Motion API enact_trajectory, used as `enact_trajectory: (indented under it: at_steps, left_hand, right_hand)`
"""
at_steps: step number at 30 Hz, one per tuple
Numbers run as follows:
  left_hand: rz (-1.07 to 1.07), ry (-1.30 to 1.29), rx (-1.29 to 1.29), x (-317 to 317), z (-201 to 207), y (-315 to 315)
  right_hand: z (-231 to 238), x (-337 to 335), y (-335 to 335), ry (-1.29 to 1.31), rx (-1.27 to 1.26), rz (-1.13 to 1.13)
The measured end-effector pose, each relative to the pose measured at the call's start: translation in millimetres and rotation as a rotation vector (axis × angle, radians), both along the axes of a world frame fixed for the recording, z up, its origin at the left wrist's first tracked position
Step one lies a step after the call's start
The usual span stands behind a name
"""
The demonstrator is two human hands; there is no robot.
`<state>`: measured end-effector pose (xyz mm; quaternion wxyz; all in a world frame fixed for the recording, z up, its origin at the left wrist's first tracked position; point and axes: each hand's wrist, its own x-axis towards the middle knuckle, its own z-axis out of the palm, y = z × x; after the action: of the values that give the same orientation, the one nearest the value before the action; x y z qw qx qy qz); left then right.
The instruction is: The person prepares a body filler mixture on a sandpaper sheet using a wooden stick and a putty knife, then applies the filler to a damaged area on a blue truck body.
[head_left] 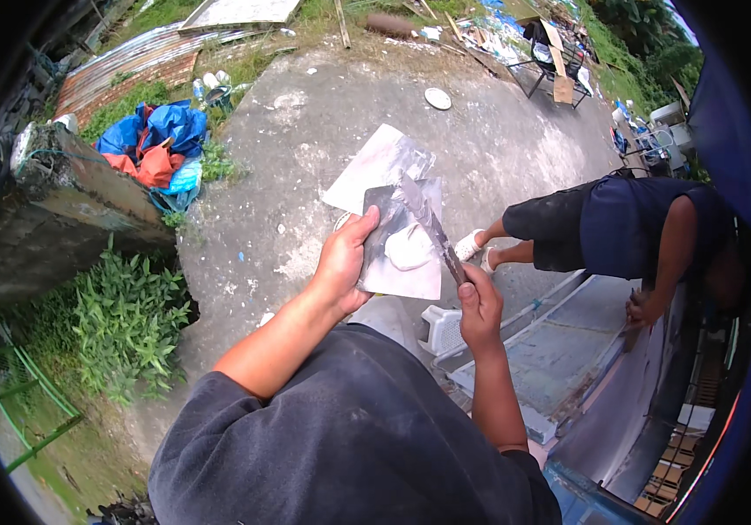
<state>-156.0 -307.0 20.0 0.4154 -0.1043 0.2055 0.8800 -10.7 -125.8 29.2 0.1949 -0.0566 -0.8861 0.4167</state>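
The left hand has the flat plate pinched by its left edge, and the right hand, just off its right side, grasps the putty knife angled across it. I'd hold the plate level and the blade low, folding the white paste, on the plate's lower right, inward from the rim.

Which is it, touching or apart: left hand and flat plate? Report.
Touching. The head view shows the left hand gripping the flat plate, thumb laid over its edge.
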Motion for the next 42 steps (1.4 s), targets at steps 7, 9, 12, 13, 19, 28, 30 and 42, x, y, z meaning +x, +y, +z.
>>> enact_trajectory:
  at_steps: [7,9,12,13,19,28,30,42]
  left_hand:
    - [0.027,-0.013,-0.037,5,-5,-14]
    - [0.021,-0.010,-0.030,5,-10,-15]
    - [-0.017,-0.025,-0.005,6,-18,-19]
    - [-0.023,-0.025,0.007,7,-19,-20]
    - [-0.019,-0.003,0.111,5,-21,-21]
    - [0.006,-0.008,0.154,4,-21,-24]
    - [0.010,-0.006,0.166,4,-23,-26]
    - [-0.006,-0.064,0.151,8,-37,-25]
  right_hand:
    - [18,10,22,-0.031,0.322,0.138]
    - [27,13,24,-0.061,0.363,0.155]
    - [37,16,25,-0.103,0.417,0.189]
    - [41,17,27,-0.119,0.440,0.198]
    - [55,28,35,-0.164,0.473,0.179]
    - [93,37,45,-0.262,0.607,0.205]
    - [107,34,46,-0.295,0.687,0.221]
    - [175,23,36,-0.387,0.958,0.249]
